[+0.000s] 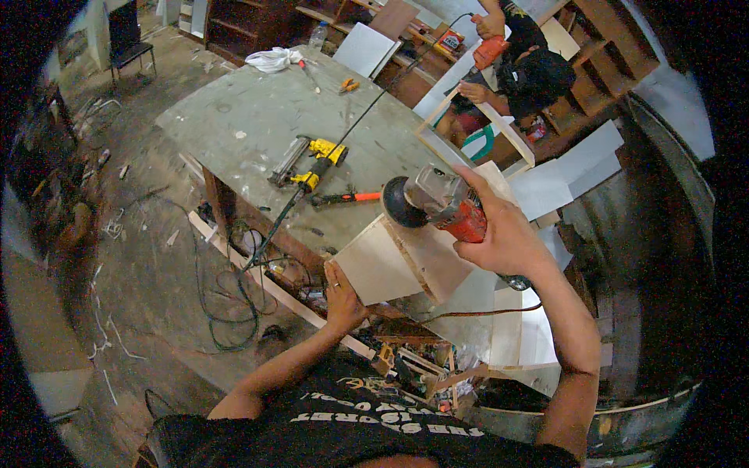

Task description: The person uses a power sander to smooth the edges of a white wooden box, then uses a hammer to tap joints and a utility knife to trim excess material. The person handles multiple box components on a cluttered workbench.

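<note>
My right hand is wrapped around a red and grey angle grinder. Its dark round disc sits at the top edge of a pale wooden box-like piece; whether disc and wood touch, I cannot tell. At the near left corner of that piece, my left hand grips its edge, fingers on the face. The wood stands tilted on the near side of the worktable. Just beyond it lie a hammer with an orange and black handle and a yellow and black nail gun.
Pliers, a screwdriver and a white cloth lie at the table's far end. A co-worker holds a red drill over a wooden frame. Cables trail at the left; white boards lie right.
</note>
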A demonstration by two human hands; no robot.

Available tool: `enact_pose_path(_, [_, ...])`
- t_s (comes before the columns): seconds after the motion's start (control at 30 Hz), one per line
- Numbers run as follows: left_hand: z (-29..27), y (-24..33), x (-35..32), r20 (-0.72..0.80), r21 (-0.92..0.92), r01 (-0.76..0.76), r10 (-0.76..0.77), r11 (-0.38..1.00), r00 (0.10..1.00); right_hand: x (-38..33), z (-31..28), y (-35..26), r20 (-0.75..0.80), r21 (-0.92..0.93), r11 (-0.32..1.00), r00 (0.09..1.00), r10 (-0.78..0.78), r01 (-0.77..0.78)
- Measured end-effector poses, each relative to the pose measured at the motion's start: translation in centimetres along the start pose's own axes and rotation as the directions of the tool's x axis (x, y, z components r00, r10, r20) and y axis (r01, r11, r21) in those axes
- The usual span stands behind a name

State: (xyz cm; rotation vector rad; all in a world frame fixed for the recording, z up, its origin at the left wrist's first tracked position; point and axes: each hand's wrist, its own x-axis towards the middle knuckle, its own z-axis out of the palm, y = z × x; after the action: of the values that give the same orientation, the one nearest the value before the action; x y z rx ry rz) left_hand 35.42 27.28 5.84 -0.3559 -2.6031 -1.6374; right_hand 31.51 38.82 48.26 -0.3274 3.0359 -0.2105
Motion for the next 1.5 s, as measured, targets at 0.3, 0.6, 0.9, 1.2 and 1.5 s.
enact_pose_path(0.3, [0.9,0.3,-0.2,-0.038,0.080,-0.015,0.018,0.997,0.999,0.9,-0.2,3.0,0.086,-0.037,0.999,0.996,0.011,-0.008])
enact_pose_path(0.6, [0.2,0.9,-0.5,0.078,0.133,0.011,-0.022,0.991,0.997,1.0,-0.5,10.1,-0.021,0.110,0.994,1.000,-0.021,0.023])
enact_pose_path(0.9, [-0.2,1.3,-0.5,0.046,0.216,-0.119,0.112,0.969,0.993,2.8,-1.1,16.0,-0.011,0.095,0.994,0.998,0.056,-0.054])
enact_pose_path(1.2, [-1.1,3.2,0.6,0.022,0.241,-0.213,0.214,0.947,0.977,3.8,-2.6,21.7,-0.015,0.064,0.985,0.986,0.164,-0.163])
enact_pose_path(1.5, [5.0,-14.2,-3.5,0.231,0.244,-0.043,-0.015,0.969,0.973,5.8,-2.6,34.1,-0.155,0.040,0.974,0.962,0.225,-0.221])
